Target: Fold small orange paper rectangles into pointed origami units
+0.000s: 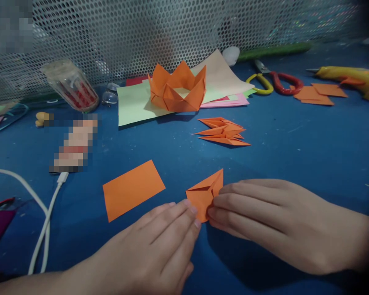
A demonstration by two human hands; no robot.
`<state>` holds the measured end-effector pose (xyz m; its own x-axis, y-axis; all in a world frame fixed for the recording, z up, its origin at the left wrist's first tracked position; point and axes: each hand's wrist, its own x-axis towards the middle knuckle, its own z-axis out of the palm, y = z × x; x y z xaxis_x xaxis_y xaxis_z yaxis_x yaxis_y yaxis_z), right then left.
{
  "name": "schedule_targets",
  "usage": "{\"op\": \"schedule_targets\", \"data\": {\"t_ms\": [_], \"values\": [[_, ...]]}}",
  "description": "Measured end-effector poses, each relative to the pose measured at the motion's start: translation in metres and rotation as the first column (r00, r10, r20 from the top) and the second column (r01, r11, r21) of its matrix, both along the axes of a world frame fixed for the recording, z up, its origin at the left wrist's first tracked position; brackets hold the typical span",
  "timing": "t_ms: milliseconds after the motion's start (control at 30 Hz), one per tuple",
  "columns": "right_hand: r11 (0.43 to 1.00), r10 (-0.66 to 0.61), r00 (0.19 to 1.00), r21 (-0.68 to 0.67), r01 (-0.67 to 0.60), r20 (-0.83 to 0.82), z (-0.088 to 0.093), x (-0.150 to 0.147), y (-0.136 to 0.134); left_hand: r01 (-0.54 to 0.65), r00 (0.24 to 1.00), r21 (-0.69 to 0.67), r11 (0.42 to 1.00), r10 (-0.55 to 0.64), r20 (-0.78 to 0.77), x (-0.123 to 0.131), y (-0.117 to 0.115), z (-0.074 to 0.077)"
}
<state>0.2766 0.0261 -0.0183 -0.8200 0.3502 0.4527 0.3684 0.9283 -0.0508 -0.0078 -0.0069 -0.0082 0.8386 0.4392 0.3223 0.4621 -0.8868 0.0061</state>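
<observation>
A small piece of folded orange paper (202,202) lies between my hands, with two flaps meeting at a slit near its top. My left hand (160,241) presses its lower left edge, the fingers closed together. On the right edge, the fingers of my right hand (264,217) are closed over the paper; the thumb is hidden below them. Left of it rests a flat orange paper rectangle (133,190). Several pointed, folded orange pieces (223,132) are lined up behind. Farther back, an orange paper ring with pointed peaks (177,89) stands on coloured sheets.
A pale green sheet (132,108) lies under the ring. Scissors (285,84), orange paper squares (321,94) and a yellow glue gun (350,78) are at back right. On the left are a plastic jar (72,86), a blurred-out device (75,143) and a white cable (51,221).
</observation>
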Motion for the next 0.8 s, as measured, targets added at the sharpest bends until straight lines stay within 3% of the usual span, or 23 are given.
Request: {"op": "schedule_targets", "data": {"t_ms": [167,333,467,633,800], "values": [[1.000,0.013,0.999,0.018,-0.013,0.030,0.007,0.000,0.000,0.004,0.999,0.008,1.000,-0.004,-0.034,0.002,-0.001,0.002],[0.999,0.013,1.000,0.032,-0.013,0.016,-0.002,-0.001,-0.005,0.015,0.999,0.001,1.000,-0.015,-0.048,0.001,0.001,0.002],[0.999,-0.035,0.998,-0.004,0.034,-0.048,-0.010,0.002,-0.011,-0.001,0.999,-0.017,1.000,0.001,-0.049,0.000,-0.002,0.001],[0.999,-0.003,1.000,-0.035,0.003,0.009,-0.003,0.000,-0.002,0.006,0.998,-0.043,0.999,-0.009,-0.065,-0.001,-0.003,0.001],[0.993,-0.046,0.997,-0.111,0.039,-0.059,-0.003,-0.009,0.006,0.024,0.997,-0.044,0.999,-0.027,-0.071,-0.004,0.000,-0.001]]}}
